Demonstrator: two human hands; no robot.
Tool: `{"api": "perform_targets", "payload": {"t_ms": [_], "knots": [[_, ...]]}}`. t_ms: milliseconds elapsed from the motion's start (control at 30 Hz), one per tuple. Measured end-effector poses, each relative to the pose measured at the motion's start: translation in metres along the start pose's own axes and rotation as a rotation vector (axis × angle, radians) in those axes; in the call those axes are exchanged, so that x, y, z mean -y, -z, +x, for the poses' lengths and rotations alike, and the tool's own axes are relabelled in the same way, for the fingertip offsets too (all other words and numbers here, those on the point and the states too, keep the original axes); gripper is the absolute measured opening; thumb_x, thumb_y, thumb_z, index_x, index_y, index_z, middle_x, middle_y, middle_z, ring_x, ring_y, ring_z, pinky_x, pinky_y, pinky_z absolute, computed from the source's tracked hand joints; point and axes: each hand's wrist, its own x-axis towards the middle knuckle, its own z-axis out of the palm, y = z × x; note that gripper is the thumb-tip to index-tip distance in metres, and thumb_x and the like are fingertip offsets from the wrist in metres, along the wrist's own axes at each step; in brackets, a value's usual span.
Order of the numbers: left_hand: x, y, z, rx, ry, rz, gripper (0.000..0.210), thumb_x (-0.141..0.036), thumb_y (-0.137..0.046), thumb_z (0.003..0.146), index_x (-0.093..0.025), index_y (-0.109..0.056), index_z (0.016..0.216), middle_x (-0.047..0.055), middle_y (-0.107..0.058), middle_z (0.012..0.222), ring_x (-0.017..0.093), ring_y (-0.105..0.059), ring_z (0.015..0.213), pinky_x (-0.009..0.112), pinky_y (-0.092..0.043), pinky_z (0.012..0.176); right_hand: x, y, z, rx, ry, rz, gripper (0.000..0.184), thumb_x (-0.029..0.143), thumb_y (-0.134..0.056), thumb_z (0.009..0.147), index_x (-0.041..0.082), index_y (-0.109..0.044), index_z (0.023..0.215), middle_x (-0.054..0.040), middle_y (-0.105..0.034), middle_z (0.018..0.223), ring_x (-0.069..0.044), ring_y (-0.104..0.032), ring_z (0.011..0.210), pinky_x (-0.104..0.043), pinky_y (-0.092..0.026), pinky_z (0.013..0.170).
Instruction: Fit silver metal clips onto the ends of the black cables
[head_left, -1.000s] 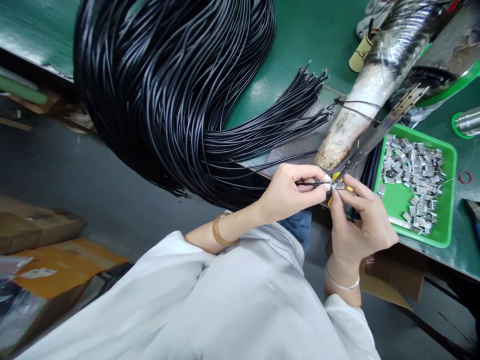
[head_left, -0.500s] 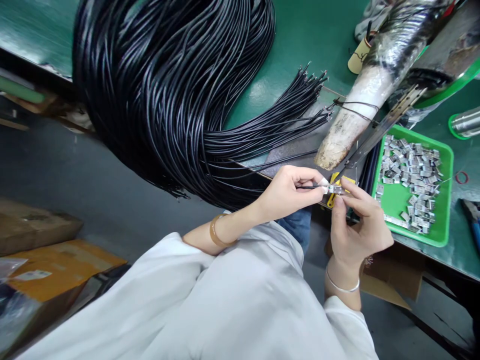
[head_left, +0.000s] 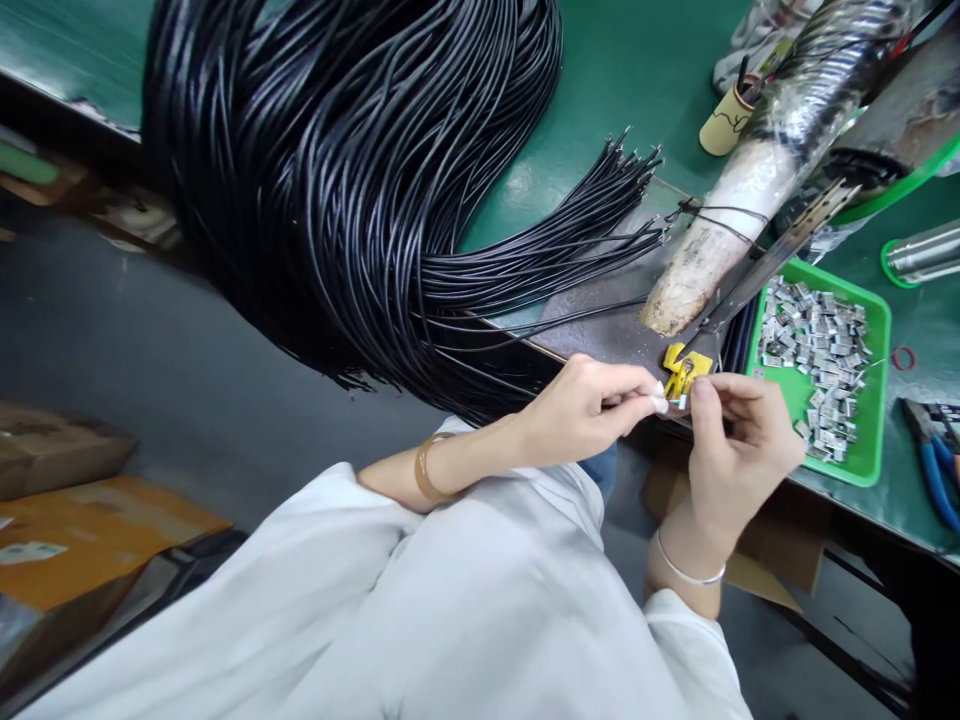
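My left hand [head_left: 592, 408] pinches with thumb and index finger; the black cable that showed in it half a second ago is now covered by the fingers. Between the two hands a small whitish metal piece [head_left: 681, 402] juts out in front of the left fingertips. My right hand [head_left: 739, 440] is closed, thumb against index finger, close to that piece; what is inside its pinch is hidden. Just behind the fingertips sits a yellow clamp-like tool [head_left: 687, 368]. A big bundle of black cables [head_left: 360, 180] lies on the left, its trimmed ends [head_left: 637, 170] pointing right.
A green tray [head_left: 879, 400] of small metal parts [head_left: 814, 330] stands on the right, with blue-handled pliers [head_left: 937, 475] beyond it. A wrapped, pale-ended tube [head_left: 690, 270] slants over the green table [head_left: 600, 60]. A solder-like spool [head_left: 926, 250] and a cup [head_left: 726, 122] stand farther back.
Both hands have shifted slightly right and down, and my right fingertips have drawn away from the left ones. The metal piece and cable held between them are now less visible.
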Motion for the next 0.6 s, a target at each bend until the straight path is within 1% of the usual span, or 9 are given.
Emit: {"api": "perform_targets", "payload": {"t_ms": [67, 133, 200, 233, 267, 333, 433, 500, 600], "knots": [[0.004, 0.001, 0.004, -0.007, 0.118, -0.184, 0.022, -0.031, -0.062, 0.088, -0.01, -0.067, 0.084, -0.004, -0.051, 0.055, 0.005, -0.04, 0.049, 0.02, -0.033, 0.05, 0.002, 0.002, 0.0, -0.076, 0.07, -0.1, 0.005, 0.024, -0.072, 0.085, 0.021, -0.074, 0.088, 0.0033, -0.069, 0.071, -0.008, -0.063, 0.055, -0.02, -0.049, 0.053], [0.007, 0.004, 0.008, -0.03, 0.189, -0.314, 0.024, -0.032, -0.068, 0.083, -0.009, -0.068, 0.086, -0.004, -0.05, 0.057, 0.005, -0.04, 0.05, 0.02, -0.031, 0.05, 0.001, 0.002, -0.001, -0.24, 0.137, -0.127, 0.009, 0.021, -0.072, 0.084, 0.021, -0.075, 0.093, 0.003, -0.07, 0.069, -0.008, -0.061, 0.049, -0.02, -0.046, 0.047], [0.009, 0.007, 0.013, -0.046, 0.238, -0.359, 0.025, -0.033, -0.073, 0.077, -0.009, -0.069, 0.084, -0.005, -0.048, 0.056, 0.005, -0.038, 0.052, 0.02, -0.028, 0.05, -0.001, 0.002, -0.002, -0.364, 0.174, -0.032, 0.017, 0.018, -0.072, 0.084, 0.02, -0.073, 0.1, 0.0034, -0.069, 0.069, -0.009, -0.061, 0.046, -0.02, -0.044, 0.041], [0.009, 0.008, 0.014, -0.05, 0.257, -0.362, 0.025, -0.032, -0.074, 0.075, -0.009, -0.068, 0.082, -0.005, -0.045, 0.055, 0.005, -0.036, 0.052, 0.02, -0.026, 0.05, -0.003, 0.0, -0.003, -0.387, 0.176, 0.028, 0.019, 0.017, -0.072, 0.083, 0.02, -0.071, 0.102, 0.0038, -0.068, 0.07, -0.009, -0.061, 0.045, -0.02, -0.043, 0.039], [0.008, 0.009, 0.016, -0.058, 0.27, -0.357, 0.024, -0.032, -0.075, 0.074, -0.01, -0.068, 0.08, -0.006, -0.042, 0.054, 0.005, -0.033, 0.051, 0.02, -0.024, 0.05, -0.004, -0.001, -0.004, -0.383, 0.18, 0.075, 0.02, 0.016, -0.072, 0.082, 0.019, -0.069, 0.101, 0.004, -0.068, 0.071, -0.01, -0.061, 0.045, -0.02, -0.044, 0.038], [0.007, 0.01, 0.018, -0.065, 0.273, -0.342, 0.022, -0.03, -0.075, 0.073, -0.01, -0.067, 0.078, -0.008, -0.037, 0.053, 0.004, -0.029, 0.051, 0.021, -0.022, 0.05, -0.004, -0.006, -0.005, -0.303, 0.197, 0.091, 0.016, 0.013, -0.073, 0.08, 0.019, -0.067, 0.094, 0.0023, -0.071, 0.075, -0.013, -0.068, 0.056, -0.022, -0.051, 0.045], [0.007, 0.009, 0.02, -0.066, 0.245, -0.289, 0.019, -0.028, -0.072, 0.075, -0.01, -0.068, 0.079, -0.007, -0.036, 0.055, 0.004, -0.028, 0.052, 0.021, -0.021, 0.05, -0.003, -0.013, -0.006, -0.134, 0.246, 0.013, 0.014, 0.01, -0.074, 0.079, 0.019, -0.067, 0.088, -0.0032, -0.076, 0.094, -0.019, -0.076, 0.085, -0.03, -0.063, 0.071], [0.008, 0.007, 0.021, -0.094, 0.196, -0.207, 0.017, -0.026, -0.069, 0.077, -0.01, -0.068, 0.078, -0.007, -0.033, 0.055, 0.004, -0.026, 0.052, 0.021, -0.02, 0.05, -0.002, -0.016, -0.006, -0.091, 0.294, -0.046, 0.017, 0.007, -0.073, 0.079, 0.019, -0.066, 0.09, -0.0051, -0.077, 0.103, -0.019, -0.076, 0.094, -0.031, -0.064, 0.078], [0.009, 0.003, 0.022, -0.182, 0.107, -0.039, 0.013, -0.022, -0.066, 0.079, -0.01, -0.069, 0.076, -0.007, -0.032, 0.055, 0.005, -0.025, 0.054, 0.022, -0.018, 0.05, -0.003, -0.018, -0.005, -0.097, 0.377, -0.128, 0.019, 0.006, -0.073, 0.079, 0.019, -0.066, 0.091, -0.0052, -0.077, 0.105, -0.018, -0.076, 0.095, -0.028, -0.063, 0.079]]}}
